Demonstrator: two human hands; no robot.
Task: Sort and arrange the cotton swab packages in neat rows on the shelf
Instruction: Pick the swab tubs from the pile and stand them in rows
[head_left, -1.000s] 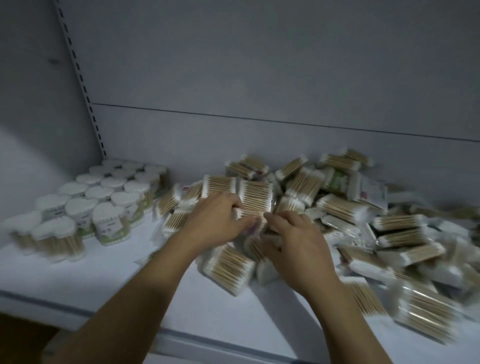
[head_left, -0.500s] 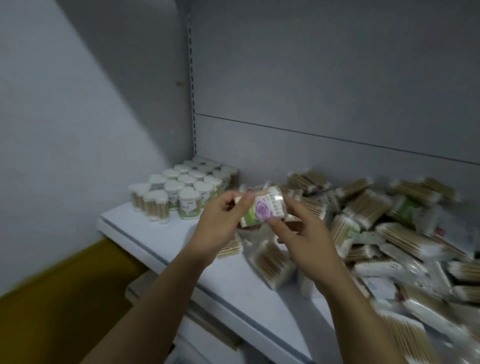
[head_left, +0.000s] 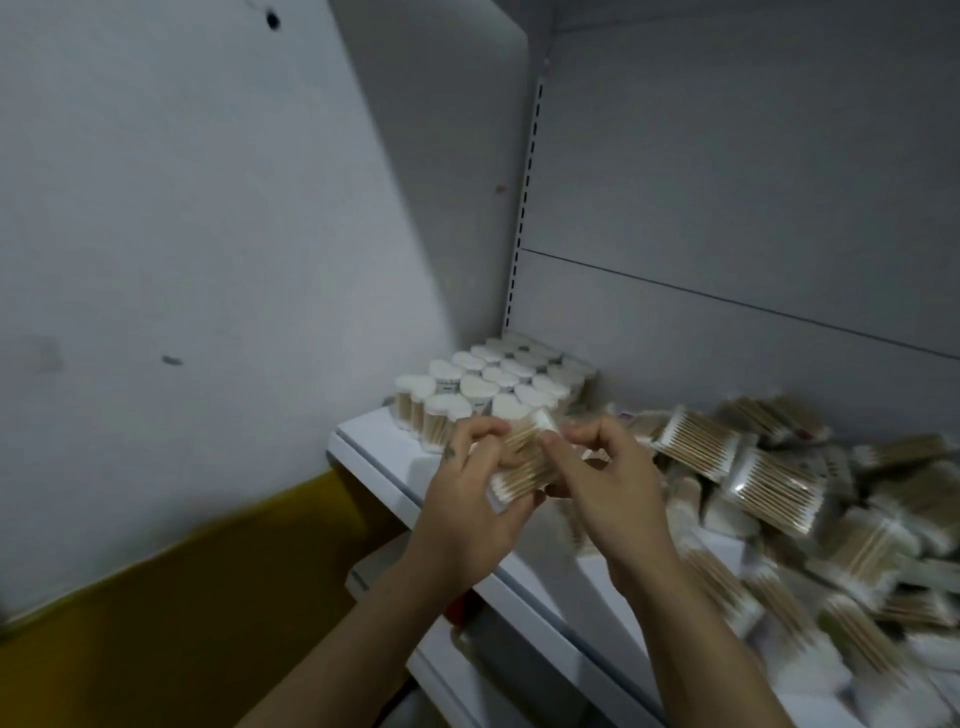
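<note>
**Left hand**: fingers curled round the lower left end of one cotton swab package; grasping. A small dark mark shows near its knuckles.

**Right hand**: fingertips bent inward, pinching the same package at its upper right end; grasping. The two hands are close together with the package between them, held up over the front left part of the shelf.

**Package condition:** flat, in clear wrap, with wooden sticks lying side by side and white tips at both ends. It is tilted, its long axis running from about 7 o'clock to 1 o'clock. Motion blur hides any print.

**12 o'clock from the package, just beyond the fingers:** upright tubs with white heart-shaped lids. They stand in tidy rows in the shelf's left rear corner, touching one another.

**2 to 4 o'clock:** a loose pile of similar flat packages. They lie at mixed angles and overlap, covering the right part of the shelf up to the back panel. The nearer ones are blurred.

**11 o'clock:** a slotted upright rises from the corner behind the tubs.

**9 o'clock:** a grey side wall, with a yellow band along its foot at 8 o'clock.

**6 o'clock, under the forearms:** a lower shelf, only partly visible.
</note>
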